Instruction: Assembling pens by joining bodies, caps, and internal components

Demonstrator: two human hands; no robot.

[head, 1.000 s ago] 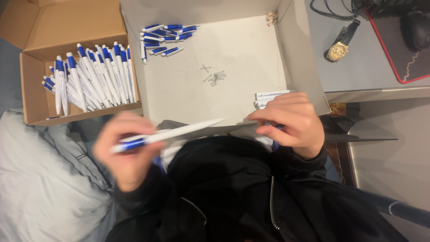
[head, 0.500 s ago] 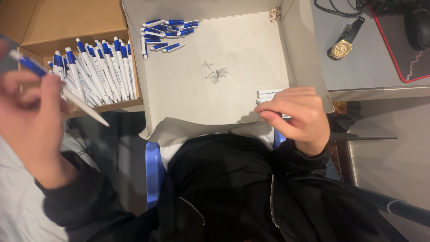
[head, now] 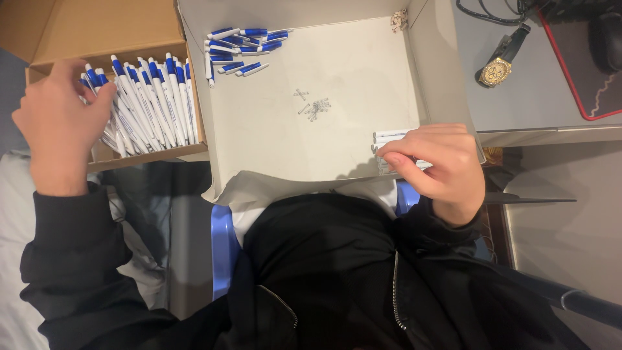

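Observation:
My left hand (head: pixel 61 123) lies on the left end of a row of white pens with blue ends (head: pixel 152 104) inside a brown cardboard box (head: pixel 149 155); its fingers hide whether a pen is still in them. My right hand (head: pixel 437 168) pinches a small stack of white pen barrels (head: pixel 387 137) at the right wall of a shallow grey box (head: pixel 291 149). A heap of blue and white pen parts (head: pixel 240 48) lies at that box's far left. Tiny springs (head: pixel 314 109) lie near its middle.
A gold wristwatch (head: pixel 495 70) lies on the grey desk to the right, beside a red-edged dark mat (head: pixel 583 71). Small metal bits (head: pixel 398 19) sit in the grey box's far right corner. My black jacket and a blue chair edge (head: pixel 223 246) fill the foreground.
My left hand has carried a white and blue pen from in front of my chest out to the left and down onto the pens in the cardboard box. The right hand stayed on the barrels.

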